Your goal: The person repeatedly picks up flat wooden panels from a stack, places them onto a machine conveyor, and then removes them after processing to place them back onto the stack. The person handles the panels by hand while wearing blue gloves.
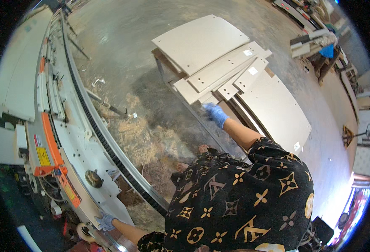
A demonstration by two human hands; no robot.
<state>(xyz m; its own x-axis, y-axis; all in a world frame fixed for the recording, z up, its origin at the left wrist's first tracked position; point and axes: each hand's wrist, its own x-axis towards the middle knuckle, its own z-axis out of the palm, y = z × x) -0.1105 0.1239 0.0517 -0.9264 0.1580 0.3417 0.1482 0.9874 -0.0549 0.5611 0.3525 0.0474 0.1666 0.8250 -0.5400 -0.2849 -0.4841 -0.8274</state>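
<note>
Panels (224,69), pale and drilled, piled unevenly just ahead and to the right of the blue-gloved right hand (215,114), fingers partly curled, grip impossible to tell. Well apart, beside the long machine (82,147), gloved left hand (105,221), hold likewise unclear.

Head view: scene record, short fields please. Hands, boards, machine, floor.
left hand: gloved, at the near end of the machine
right hand: blue-gloved, at the edge of the board stack; grip unclear
board stack: pale, overlapping, some pieces bearing white labels
machine: long, on the left, with orange parts
floor: grey, with tan patches between machine and stack
</note>
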